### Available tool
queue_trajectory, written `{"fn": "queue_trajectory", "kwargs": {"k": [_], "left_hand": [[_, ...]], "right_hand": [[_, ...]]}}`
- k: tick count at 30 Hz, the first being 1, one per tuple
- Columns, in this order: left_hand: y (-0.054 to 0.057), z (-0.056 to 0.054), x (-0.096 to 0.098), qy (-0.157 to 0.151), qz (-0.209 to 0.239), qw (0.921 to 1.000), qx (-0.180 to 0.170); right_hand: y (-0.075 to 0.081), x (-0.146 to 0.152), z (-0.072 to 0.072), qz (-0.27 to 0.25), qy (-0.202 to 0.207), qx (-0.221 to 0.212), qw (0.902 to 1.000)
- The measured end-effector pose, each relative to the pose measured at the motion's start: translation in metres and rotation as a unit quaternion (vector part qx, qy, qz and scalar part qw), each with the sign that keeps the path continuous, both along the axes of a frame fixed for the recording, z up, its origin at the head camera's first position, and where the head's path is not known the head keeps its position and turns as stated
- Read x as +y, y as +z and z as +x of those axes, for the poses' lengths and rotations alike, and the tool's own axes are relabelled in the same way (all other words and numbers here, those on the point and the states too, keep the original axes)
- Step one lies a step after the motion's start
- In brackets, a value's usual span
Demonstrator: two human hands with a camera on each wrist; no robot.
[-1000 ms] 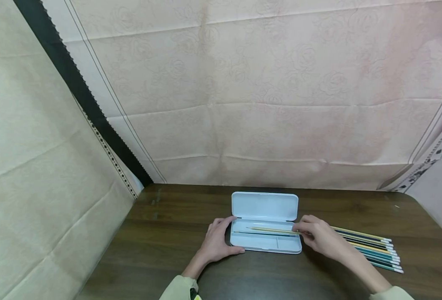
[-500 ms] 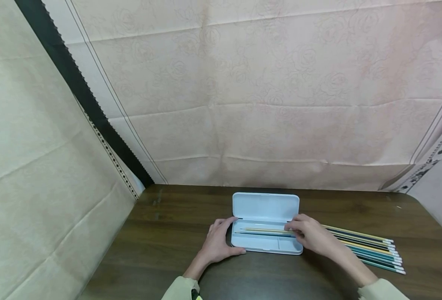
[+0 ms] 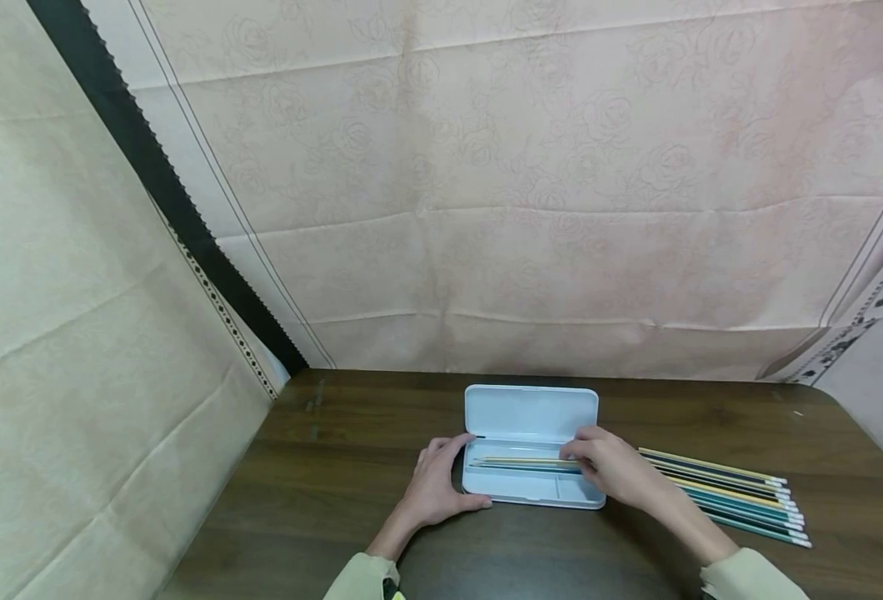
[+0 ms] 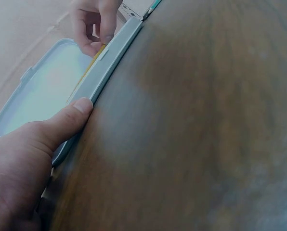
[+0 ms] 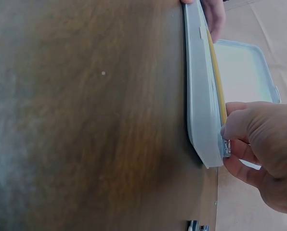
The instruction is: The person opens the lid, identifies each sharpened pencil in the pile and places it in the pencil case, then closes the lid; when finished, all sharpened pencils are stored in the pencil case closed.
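Observation:
A light-blue pencil case [image 3: 512, 486] lies on the table, its lid [image 3: 531, 412] raised at the back. My left hand [image 3: 436, 483] holds the case's left end, thumb [image 4: 78, 110] on the front wall and fingers toward the back corner. With thumb and fingers, my right hand [image 3: 617, 467] pinches a yellow pencil [image 5: 216, 72] near its metal-banded end, over the case's right end. The pencil lies lengthwise along the case, tip to the left. Beside it inside rests a dark teal pencil [image 3: 520, 468], its right end hidden by the hand.
To the right of the case, several yellow, black and teal pencils [image 3: 749, 502] lie side by side, white ends to the right. The brown wooden table [image 3: 321, 508] meets hanging patterned cloth [image 3: 561, 250] at the back and left. A small divider sits in the case's front right.
My right hand has moved left, carrying the yellow pencil from partly past the case's right end to along its inside. The left hand stays on the case.

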State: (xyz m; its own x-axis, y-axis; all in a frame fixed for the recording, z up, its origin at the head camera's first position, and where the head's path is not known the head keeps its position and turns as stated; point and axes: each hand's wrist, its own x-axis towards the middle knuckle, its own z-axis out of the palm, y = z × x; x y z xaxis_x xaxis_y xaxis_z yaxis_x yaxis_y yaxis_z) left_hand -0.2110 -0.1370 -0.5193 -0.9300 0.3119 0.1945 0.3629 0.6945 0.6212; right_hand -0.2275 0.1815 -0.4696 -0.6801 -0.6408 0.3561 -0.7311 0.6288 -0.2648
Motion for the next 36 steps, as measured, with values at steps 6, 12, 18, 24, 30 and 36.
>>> {"fn": "queue_trajectory", "kwargs": {"k": [6,12,18,24,30,36], "left_hand": [[-0.0031,-0.0006,-0.0001,0.0,-0.006,1.0,0.002],[-0.004,-0.0009,0.0001,-0.002,0.001,1.0,-0.003],[-0.0023,0.0001,0.0004,-0.002,0.001,1.0,-0.001],[-0.0028,0.0002,0.0002,0.0,0.001,1.0,0.0],[-0.0022,-0.0003,0.0006,-0.001,-0.002,1.0,0.002],[-0.0014,-0.0012,0.0002,-0.001,-0.003,1.0,0.0]], "right_hand": [[-0.0029,-0.0024,-0.0025,0.003,0.009,-0.006,0.9999],[-0.0053,-0.0036,-0.0046,0.0,0.013,-0.018,0.9998],[-0.0055,-0.0047,-0.0048,0.001,0.014,-0.023,0.9996],[-0.0054,-0.0056,-0.0043,0.001,0.016,-0.019,0.9997],[-0.0058,-0.0056,-0.005,0.001,0.011,-0.03,0.9995],[-0.0025,-0.003,-0.0029,-0.015,0.013,-0.026,0.9995]]}}
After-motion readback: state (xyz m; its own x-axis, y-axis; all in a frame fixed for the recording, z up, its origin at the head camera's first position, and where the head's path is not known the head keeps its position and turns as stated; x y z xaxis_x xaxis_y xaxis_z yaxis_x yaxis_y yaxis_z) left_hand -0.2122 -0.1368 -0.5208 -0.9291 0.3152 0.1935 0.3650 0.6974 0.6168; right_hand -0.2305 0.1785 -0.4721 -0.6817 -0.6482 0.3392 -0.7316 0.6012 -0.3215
